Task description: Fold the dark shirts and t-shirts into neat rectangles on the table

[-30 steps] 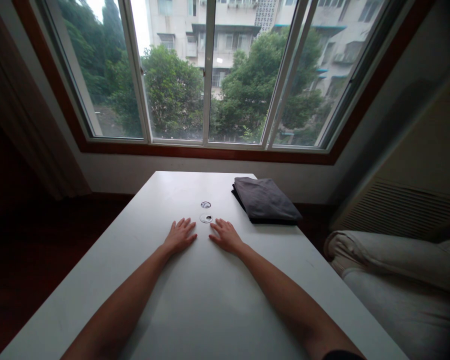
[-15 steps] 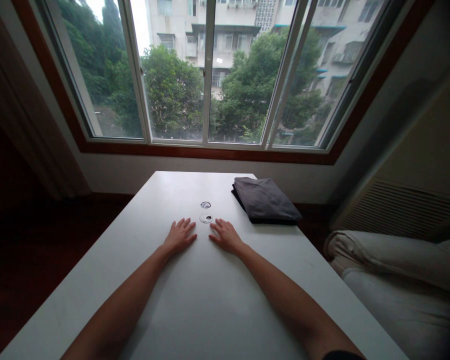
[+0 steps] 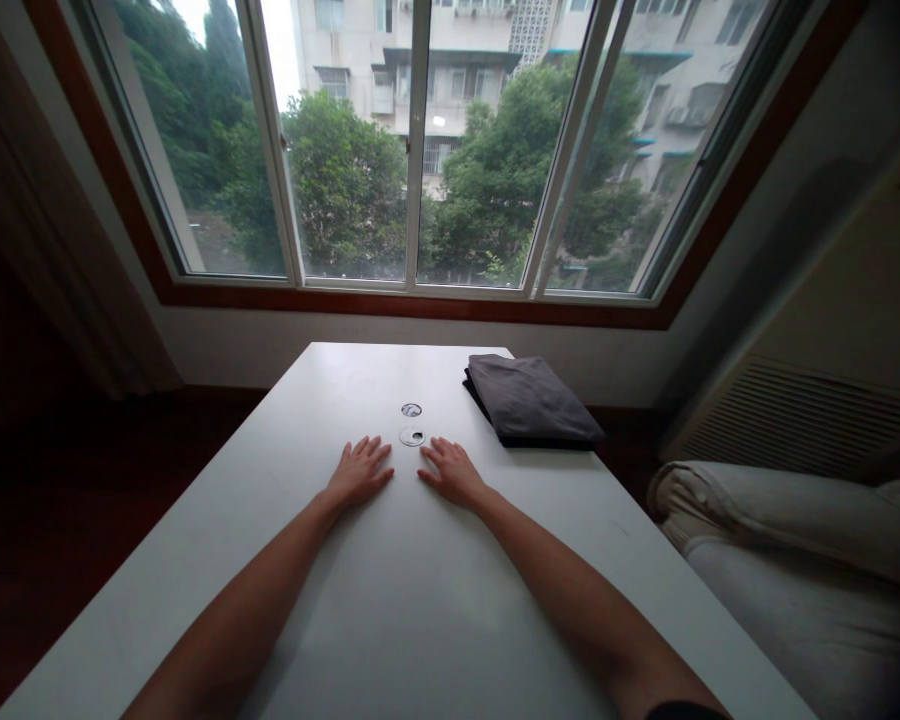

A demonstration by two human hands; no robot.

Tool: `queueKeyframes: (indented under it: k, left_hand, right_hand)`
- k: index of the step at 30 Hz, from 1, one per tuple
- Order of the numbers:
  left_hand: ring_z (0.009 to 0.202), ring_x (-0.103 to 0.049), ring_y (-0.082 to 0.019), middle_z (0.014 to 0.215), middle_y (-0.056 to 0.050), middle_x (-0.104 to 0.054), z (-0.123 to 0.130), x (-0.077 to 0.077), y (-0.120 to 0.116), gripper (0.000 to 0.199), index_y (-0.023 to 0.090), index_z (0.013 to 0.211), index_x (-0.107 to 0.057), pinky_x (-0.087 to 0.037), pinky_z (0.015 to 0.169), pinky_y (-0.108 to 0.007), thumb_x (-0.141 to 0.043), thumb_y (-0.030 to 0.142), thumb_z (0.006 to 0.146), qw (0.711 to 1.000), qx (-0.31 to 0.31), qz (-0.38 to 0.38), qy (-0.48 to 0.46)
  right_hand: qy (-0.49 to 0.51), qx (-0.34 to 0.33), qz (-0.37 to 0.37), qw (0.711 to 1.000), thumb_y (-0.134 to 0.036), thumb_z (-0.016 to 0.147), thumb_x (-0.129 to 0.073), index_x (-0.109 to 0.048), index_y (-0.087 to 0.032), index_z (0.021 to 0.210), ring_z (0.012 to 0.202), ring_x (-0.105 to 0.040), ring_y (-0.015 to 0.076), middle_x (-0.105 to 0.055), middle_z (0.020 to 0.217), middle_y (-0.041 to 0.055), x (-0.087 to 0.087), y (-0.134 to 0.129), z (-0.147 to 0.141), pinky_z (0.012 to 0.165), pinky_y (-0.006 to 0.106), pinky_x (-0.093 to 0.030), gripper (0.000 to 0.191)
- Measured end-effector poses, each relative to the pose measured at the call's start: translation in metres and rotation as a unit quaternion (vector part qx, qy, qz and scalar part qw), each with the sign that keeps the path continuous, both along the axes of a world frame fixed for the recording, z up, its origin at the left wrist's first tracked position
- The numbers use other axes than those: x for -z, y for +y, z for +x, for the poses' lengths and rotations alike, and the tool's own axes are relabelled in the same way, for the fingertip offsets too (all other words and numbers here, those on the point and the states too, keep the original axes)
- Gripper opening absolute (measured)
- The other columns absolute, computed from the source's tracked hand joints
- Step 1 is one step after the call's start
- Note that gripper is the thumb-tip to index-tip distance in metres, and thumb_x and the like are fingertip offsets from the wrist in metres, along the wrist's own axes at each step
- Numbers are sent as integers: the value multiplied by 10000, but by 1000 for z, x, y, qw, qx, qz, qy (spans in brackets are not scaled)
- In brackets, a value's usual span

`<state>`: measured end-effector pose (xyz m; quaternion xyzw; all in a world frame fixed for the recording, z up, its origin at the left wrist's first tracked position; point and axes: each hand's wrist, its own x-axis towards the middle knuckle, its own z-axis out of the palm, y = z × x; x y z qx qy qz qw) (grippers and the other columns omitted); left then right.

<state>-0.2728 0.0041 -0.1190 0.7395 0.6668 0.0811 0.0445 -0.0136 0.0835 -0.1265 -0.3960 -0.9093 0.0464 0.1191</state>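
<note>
Palm down on the white table (image 3: 412, 600), my left hand (image 3: 360, 471) lies with its fingers spread and holds nothing. My right hand (image 3: 451, 472) rests flat beside it, fingers apart, also holding nothing. A narrow strip of tabletop separates the two hands. Just beyond the fingertips is a round grommet (image 3: 407, 437) with a dark opening, set in the tabletop. A second round insert (image 3: 411, 410) sits a little farther back. To the right of my right hand, a folded grey cloth (image 3: 532, 395) lies on top of a folded black cloth (image 3: 544, 443) near the table's right edge.
A wide window (image 3: 412, 285) with a brown frame stands behind the table. On the right are a pale padded seat (image 3: 787, 540) and a slatted vent panel (image 3: 802, 415). A curtain (image 3: 67, 230) hangs at the left, above the dark floor (image 3: 82, 510).
</note>
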Motion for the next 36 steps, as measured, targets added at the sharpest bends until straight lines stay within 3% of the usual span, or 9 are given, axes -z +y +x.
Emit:
queueKeyframes:
  k: [36]
  left_hand:
    - [1588, -188, -330, 1718, -68, -260, 0, 0, 0, 648, 315, 1591, -412, -141, 1263, -583, -396, 605, 1011, 1000, -2, 0, -4]
  right_hand:
    - [1, 1, -4, 1000, -596, 1013, -511, -506, -270, 1537, 1536, -315, 311, -374, 1652, 117, -3, -2, 1, 1250, 518, -235, 618]
